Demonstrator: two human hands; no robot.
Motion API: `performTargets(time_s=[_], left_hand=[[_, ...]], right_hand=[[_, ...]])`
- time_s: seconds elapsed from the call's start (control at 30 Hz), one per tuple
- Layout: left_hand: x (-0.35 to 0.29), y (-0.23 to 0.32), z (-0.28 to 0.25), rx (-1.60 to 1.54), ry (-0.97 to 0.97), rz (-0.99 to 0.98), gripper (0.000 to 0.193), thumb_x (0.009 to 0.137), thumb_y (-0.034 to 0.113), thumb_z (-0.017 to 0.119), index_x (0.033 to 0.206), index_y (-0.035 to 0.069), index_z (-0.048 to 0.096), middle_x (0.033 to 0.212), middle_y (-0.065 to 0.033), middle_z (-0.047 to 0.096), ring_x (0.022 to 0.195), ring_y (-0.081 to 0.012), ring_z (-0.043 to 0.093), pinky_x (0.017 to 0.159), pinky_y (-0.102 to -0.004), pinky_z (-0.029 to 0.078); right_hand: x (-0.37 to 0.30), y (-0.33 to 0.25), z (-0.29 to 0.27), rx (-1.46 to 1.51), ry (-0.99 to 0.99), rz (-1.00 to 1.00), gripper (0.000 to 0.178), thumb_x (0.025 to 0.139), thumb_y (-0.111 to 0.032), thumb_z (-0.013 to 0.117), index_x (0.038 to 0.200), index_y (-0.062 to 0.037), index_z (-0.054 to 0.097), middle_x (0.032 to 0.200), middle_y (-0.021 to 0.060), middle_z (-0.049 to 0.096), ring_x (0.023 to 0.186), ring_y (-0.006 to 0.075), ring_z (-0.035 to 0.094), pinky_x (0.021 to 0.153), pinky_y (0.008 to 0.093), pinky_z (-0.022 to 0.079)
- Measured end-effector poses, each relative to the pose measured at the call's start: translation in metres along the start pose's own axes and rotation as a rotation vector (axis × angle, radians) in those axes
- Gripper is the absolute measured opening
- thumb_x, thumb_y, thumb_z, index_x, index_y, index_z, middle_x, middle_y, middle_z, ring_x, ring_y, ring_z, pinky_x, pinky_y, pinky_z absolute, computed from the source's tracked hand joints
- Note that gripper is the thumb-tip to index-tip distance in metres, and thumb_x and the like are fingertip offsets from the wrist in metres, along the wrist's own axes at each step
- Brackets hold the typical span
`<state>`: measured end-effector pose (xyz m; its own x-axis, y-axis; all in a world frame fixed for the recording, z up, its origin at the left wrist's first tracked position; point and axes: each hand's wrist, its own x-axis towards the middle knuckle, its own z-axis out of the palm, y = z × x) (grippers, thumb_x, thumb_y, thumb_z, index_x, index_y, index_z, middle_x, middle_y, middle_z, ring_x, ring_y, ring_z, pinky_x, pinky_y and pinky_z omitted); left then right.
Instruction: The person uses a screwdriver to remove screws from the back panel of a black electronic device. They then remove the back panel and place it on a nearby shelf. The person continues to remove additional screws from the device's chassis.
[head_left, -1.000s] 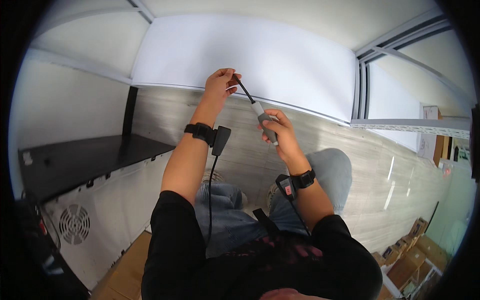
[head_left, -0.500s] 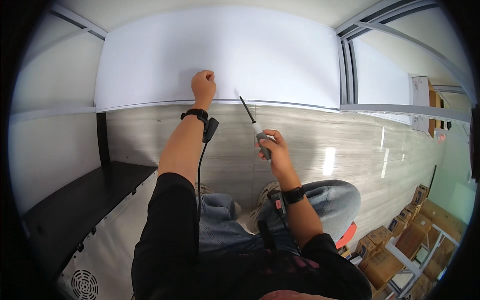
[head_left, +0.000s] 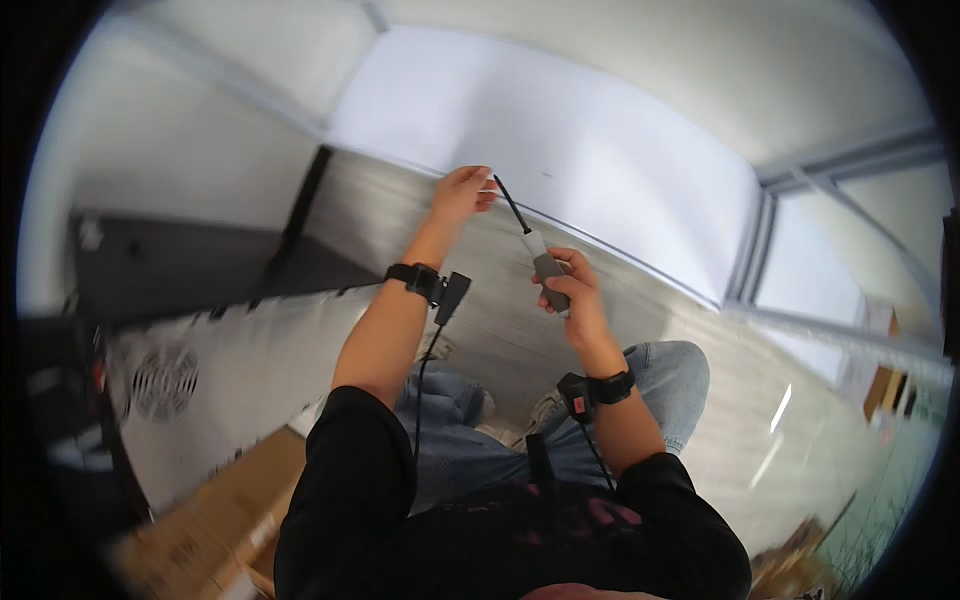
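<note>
My right hand is wrapped round the grey handle of a screwdriver, with its dark shaft slanting up and to the left. By the screwdriver's tip is my left hand, held over the front edge of a white panel. Its fingers are drawn together towards the tip, and I cannot see what, if anything, is between them. On the panel, a little right of the tip, is a small dark thing too tiny to name.
Pale metal frame posts border the panel at the right. A black-topped cabinet with a round vent stands at the left, and a cardboard box lies lower left. Cables hang from devices on both my wrists.
The view has swung round and tilted. My left hand has left the panel, its fist loosened, and come to the screwdriver's tip. The small dark thing on the panel now shows.
</note>
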<state>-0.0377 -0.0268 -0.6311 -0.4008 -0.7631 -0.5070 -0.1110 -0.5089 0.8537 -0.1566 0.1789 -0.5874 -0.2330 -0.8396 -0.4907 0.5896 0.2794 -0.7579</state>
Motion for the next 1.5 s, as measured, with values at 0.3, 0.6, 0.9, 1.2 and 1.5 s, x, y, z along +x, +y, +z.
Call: performTargets(time_s=[0.3, 0.6, 0.9, 1.2, 1.5], left_hand=[[-0.214, 0.105, -0.073, -0.443, 0.228, 0.442, 0.028, 0.096, 0.021, 0.043, 0.109, -0.002, 0.053, 0.086, -0.0118, 0.062, 0.063, -0.0147, 0.062, 0.056, -0.0236, 0.053], [-0.264, 0.085, -0.104, -0.667, 0.355, 0.589, 0.027, 0.095, 0.021, 0.045, 0.111, 0.0, 0.053, 0.081, -0.0085, 0.061, 0.063, -0.0162, 0.062, 0.053, -0.0232, 0.052], [-0.257, 0.05, -0.124, -0.695, 0.475, 0.353, 0.023, 0.094, 0.015, 0.044, 0.111, 0.003, 0.052, 0.082, -0.0076, 0.061, 0.062, -0.0151, 0.061, 0.053, -0.0247, 0.052], [-0.258, 0.056, -0.141, -0.596, 0.54, 0.345, 0.023, 0.094, 0.015, 0.045, 0.109, 0.001, 0.054, 0.08, -0.0056, 0.061, 0.058, -0.0103, 0.057, 0.052, -0.0228, 0.051], [-0.254, 0.057, -0.14, -0.589, 0.613, 0.33, 0.02, 0.094, 0.013, 0.044, 0.102, 0.002, 0.057, 0.078, -0.0039, 0.06, 0.057, -0.0081, 0.056, 0.053, -0.0219, 0.051]], right_hand=[[-0.049, -0.049, 0.111, -0.069, -0.723, 0.042, 0.047, 0.081, -0.005, 0.047, 0.127, -0.0034, 0.038, 0.102, 0.0197, 0.06, 0.058, 0.0195, 0.062, 0.049, 0.0268, 0.046], [-0.09, -0.062, 0.162, -0.348, -0.888, 0.041, 0.045, 0.088, -0.01, 0.051, 0.131, -0.0086, 0.036, 0.104, 0.0119, 0.062, 0.068, 0.0054, 0.055, 0.044, 0.0175, 0.04], [-0.084, -0.023, 0.164, -0.402, -0.791, 0.113, 0.043, 0.088, -0.011, 0.05, 0.129, -0.0091, 0.038, 0.102, 0.0104, 0.063, 0.065, 0.0042, 0.051, 0.044, 0.0173, 0.039], [-0.075, -0.011, 0.18, -0.356, -0.836, 0.152, 0.04, 0.089, -0.009, 0.046, 0.128, -0.0086, 0.036, 0.103, 0.0129, 0.061, 0.06, 0.0062, 0.051, 0.042, 0.0189, 0.04], [-0.065, 0.0, 0.182, -0.287, -0.811, 0.165, 0.038, 0.088, -0.005, 0.041, 0.126, -0.0085, 0.04, 0.099, 0.0175, 0.061, 0.05, 0.0093, 0.05, 0.041, 0.0219, 0.041]])
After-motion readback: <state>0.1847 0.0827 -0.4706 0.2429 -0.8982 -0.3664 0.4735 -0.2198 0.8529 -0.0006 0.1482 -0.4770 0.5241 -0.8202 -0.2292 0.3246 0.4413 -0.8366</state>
